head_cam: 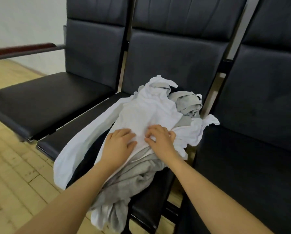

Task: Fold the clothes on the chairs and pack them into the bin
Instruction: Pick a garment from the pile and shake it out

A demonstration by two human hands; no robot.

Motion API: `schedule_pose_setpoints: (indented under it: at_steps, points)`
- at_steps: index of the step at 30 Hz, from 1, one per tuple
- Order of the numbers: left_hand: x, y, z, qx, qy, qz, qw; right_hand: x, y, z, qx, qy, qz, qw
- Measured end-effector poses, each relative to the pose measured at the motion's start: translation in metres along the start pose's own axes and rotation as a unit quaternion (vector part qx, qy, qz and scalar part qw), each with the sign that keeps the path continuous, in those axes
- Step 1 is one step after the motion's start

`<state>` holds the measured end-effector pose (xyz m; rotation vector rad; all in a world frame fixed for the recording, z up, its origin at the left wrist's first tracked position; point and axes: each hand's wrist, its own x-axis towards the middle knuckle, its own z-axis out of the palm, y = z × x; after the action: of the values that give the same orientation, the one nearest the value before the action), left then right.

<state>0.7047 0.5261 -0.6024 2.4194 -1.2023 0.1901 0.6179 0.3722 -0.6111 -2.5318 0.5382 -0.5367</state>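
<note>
A heap of white and grey clothes lies on the middle chair seat (53,144) of a row of black chairs. A white garment (141,114) is on top, with one part trailing over the seat's front edge. Grey garments lie under it, one bunched at the back (188,102) and one hanging off the front (127,184). My left hand (119,146) rests flat on the white garment with its fingers spread. Close beside it, my right hand (161,137) has curled fingers pinching the white cloth. No bin is in view.
The left chair seat (45,98) and the right chair seat (246,166) hold nothing. A dark red armrest (23,49) juts out at the far left. Light wooden floor (14,174) runs in front of the chairs, and a pale wall stands behind.
</note>
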Motion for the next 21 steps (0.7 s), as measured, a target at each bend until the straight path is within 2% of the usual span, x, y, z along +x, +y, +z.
schedule_pose_setpoints:
  at_steps: [4,9,13,17,21]
  points:
    - [0.002,0.000,0.003,-0.041,0.049,-0.014,0.998,-0.006,-0.003,-0.003,0.010,0.034,-0.016,0.999]
    - [0.002,0.019,-0.014,-0.131,0.129,-0.011,0.983,-0.025,-0.016,-0.039,0.113,0.078,-0.013,0.990]
    - [-0.001,0.057,-0.041,-0.207,0.130,-0.023,0.970,-0.043,-0.023,-0.077,0.134,0.139,-0.015,0.981]
    - [-0.011,0.094,-0.059,-0.208,0.127,0.021,0.970,-0.079,-0.030,-0.115,0.147,0.165,0.029,0.975]
    - [-0.019,0.124,-0.077,-0.181,0.111,0.121,0.970,-0.126,-0.036,-0.159,0.122,0.179,0.064,0.974]
